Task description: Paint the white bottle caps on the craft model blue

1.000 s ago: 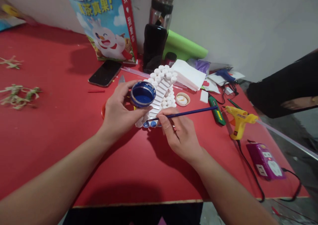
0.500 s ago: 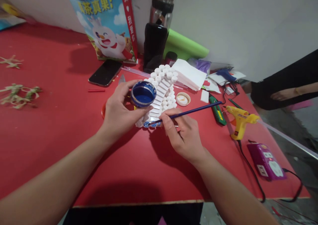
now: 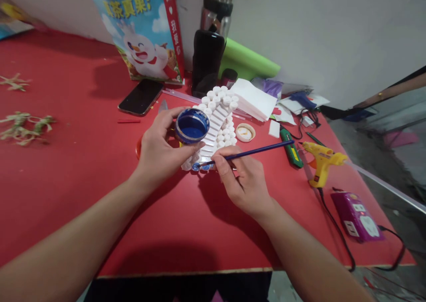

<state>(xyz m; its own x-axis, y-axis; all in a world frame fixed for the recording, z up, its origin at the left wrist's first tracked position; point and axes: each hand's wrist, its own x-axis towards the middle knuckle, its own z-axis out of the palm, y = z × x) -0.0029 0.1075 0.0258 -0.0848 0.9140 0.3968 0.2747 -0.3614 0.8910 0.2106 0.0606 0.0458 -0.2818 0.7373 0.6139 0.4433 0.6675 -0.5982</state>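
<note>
My left hand (image 3: 162, 146) grips a small open jar of blue paint (image 3: 192, 125), tilted so its inside shows. Between the thumb and fingers of my right hand (image 3: 244, 177) is a dark blue paintbrush (image 3: 259, 149). Its tip touches a blue-painted round piece (image 3: 196, 165) at the near edge of a white model (image 3: 213, 131). The model has a curved flight of steps bordered by white round pieces; the jar and my left hand hide part of it. A round lid (image 3: 245, 133) lies just right of the model.
Behind stand a printed bag (image 3: 149, 35), a dark bottle (image 3: 208, 62) and a phone lying flat (image 3: 141, 97). To the right are a green cutter (image 3: 291, 149), a yellow glue gun (image 3: 321, 162) and a purple power box (image 3: 356, 216) with cords. Another person's arm (image 3: 389, 89) shows far right.
The brush handle has tilted and shifted slightly left and down, its tip still at the blue piece. My left hand and the jar look unmoved. At the far right, the other person has moved back.
</note>
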